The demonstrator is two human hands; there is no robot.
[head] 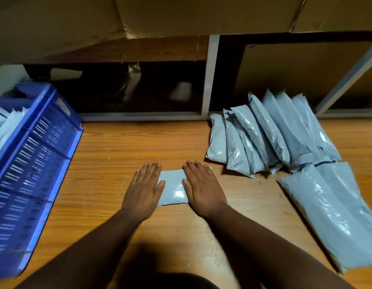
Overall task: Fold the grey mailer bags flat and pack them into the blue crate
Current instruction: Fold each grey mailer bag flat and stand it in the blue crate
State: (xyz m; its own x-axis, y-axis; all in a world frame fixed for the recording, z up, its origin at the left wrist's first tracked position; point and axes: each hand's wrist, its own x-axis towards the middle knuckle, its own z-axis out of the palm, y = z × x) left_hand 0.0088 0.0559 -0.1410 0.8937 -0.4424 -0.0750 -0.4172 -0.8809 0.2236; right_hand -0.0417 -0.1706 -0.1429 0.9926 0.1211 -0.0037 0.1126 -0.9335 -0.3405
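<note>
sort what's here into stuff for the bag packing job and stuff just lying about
Job: folded grey mailer bag under left hand and right hand; grey mailer bags pile; blue crate.
Lying about: cardboard boxes; wooden shelf frame.

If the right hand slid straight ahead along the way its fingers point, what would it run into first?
Probably nothing soon: the right hand, flat on the folded mailer, points at bare floor, then the shelf's white base rail. The mailer pile lies just to its right; depth is unclear.
</note>
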